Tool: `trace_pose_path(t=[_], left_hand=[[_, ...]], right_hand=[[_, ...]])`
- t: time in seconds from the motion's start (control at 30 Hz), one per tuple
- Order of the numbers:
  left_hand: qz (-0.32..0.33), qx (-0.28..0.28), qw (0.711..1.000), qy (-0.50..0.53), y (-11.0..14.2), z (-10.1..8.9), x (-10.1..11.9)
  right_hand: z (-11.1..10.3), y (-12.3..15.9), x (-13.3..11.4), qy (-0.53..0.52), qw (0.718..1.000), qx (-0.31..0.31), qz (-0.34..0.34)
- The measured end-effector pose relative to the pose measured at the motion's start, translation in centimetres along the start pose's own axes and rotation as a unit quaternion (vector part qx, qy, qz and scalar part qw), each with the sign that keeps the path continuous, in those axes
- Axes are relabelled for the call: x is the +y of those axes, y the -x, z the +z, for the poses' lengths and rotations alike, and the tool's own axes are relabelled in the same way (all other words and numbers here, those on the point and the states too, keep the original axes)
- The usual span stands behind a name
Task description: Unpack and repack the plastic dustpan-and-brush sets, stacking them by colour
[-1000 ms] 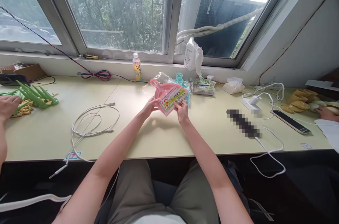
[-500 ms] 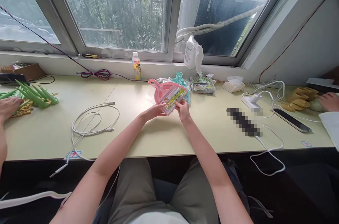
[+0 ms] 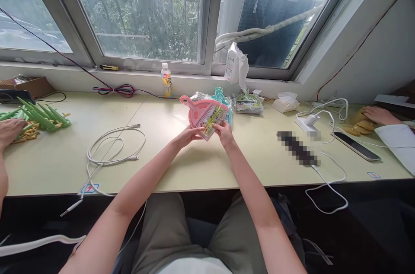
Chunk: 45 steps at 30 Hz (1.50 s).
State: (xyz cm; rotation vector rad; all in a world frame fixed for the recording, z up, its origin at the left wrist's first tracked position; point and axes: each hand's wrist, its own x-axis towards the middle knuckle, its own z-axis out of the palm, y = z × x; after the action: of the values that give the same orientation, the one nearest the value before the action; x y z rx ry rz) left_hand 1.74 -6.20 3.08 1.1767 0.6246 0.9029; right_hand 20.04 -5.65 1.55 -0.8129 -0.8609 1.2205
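Above the table's front half I hold a small pink dustpan (image 3: 195, 111) with its handle pointing up and left. A white-bristled brush with a yellow-green printed label (image 3: 214, 117) lies across it. My left hand (image 3: 188, 136) grips the lower left edge, fingers closed. My right hand (image 3: 224, 131) pinches the lower right side near the label. Just behind, teal dustpans (image 3: 219, 93) are partly hidden by the pink one. A stack of packed green dustpan sets (image 3: 249, 104) lies to their right.
A drink bottle (image 3: 167, 81) stands by the sill, left of the dustpans. A coiled white cable (image 3: 113, 146) lies left; a power strip (image 3: 308, 124) and phone (image 3: 355, 146) lie right. Other people's hands (image 3: 11, 132) work at green pieces left and yellow pieces (image 3: 359, 126) right.
The pink dustpan has shifted very slightly left in my hands, both still holding on. At the right, another person's hand has moved left onto the yellow pieces.
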Motion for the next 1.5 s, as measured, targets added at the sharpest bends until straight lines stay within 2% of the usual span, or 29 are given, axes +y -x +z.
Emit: trace_pose_path(t=[0.13,0.43,0.63,0.83,1.0,1.17,1.27,1.33,1.4,1.5], left_hand=[[0.003,0.037,0.999,-0.004,-0.1,0.4,-0.1],[-0.007,0.018,0.998,0.063,0.0,3.1,-1.9],[0.081,0.083,0.991,0.061,-0.9,2.3,-1.7],[0.006,0.022,0.998,0.056,-0.5,3.2,-2.9],[0.052,0.082,0.995,0.034,-0.9,2.9,-2.9],[0.048,0.086,0.995,-0.028,-1.0,1.4,-1.8],[0.053,0.081,0.994,-0.049,-0.9,0.8,-1.0],[0.050,0.086,0.994,-0.049,-0.9,0.3,-0.4],[0.045,0.097,0.994,-0.037,-1.0,-0.3,0.0],[0.044,0.123,0.991,-0.002,-1.2,-1.5,0.5]], right_hand=[[0.1,0.1,0.0,-0.007,1.000,-0.003,-0.005],[0.9,0.9,0.5,-0.036,0.998,0.044,-0.039],[1.0,0.9,0.6,-0.048,0.995,0.075,-0.042],[0.7,0.9,0.1,0.016,0.993,0.098,-0.067],[0.8,0.7,-0.2,0.057,0.993,0.069,-0.082],[0.6,0.0,-0.1,0.051,0.998,0.043,-0.019],[-0.1,-0.6,-0.7,0.060,0.996,0.058,0.022],[-0.8,-0.8,-1.3,0.109,0.990,0.084,0.023],[-1.4,-0.7,-1.8,0.190,0.975,0.115,-0.008],[-2.0,-0.3,-2.2,0.345,0.919,0.159,-0.105]])
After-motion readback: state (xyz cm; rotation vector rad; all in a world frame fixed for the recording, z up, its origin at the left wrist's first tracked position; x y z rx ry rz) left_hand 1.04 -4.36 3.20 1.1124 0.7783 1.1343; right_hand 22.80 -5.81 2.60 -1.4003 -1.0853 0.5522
